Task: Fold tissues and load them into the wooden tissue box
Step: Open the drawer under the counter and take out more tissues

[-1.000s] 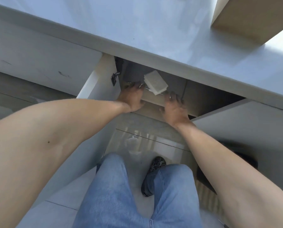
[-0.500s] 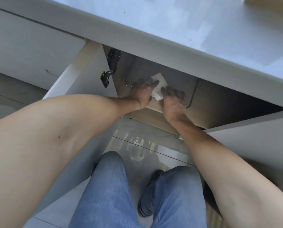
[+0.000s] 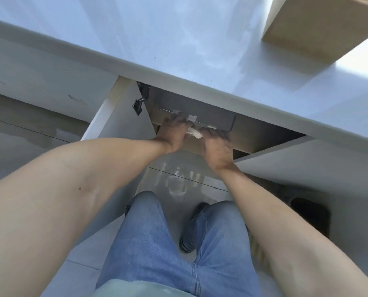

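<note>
The tissue stack [image 3: 193, 133] sits pinched between the left hand [image 3: 173, 132] and right hand [image 3: 216, 146], fingers curled onto its two ends inside the open cabinet [image 3: 213, 116] under the countertop [image 3: 178, 46], probably so the loose sheets stay squared while handled.

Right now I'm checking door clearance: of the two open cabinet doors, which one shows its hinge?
The left cabinet door, beside the left hand: a dark metal hinge sits at its top. The right cabinet door shows none.
</note>
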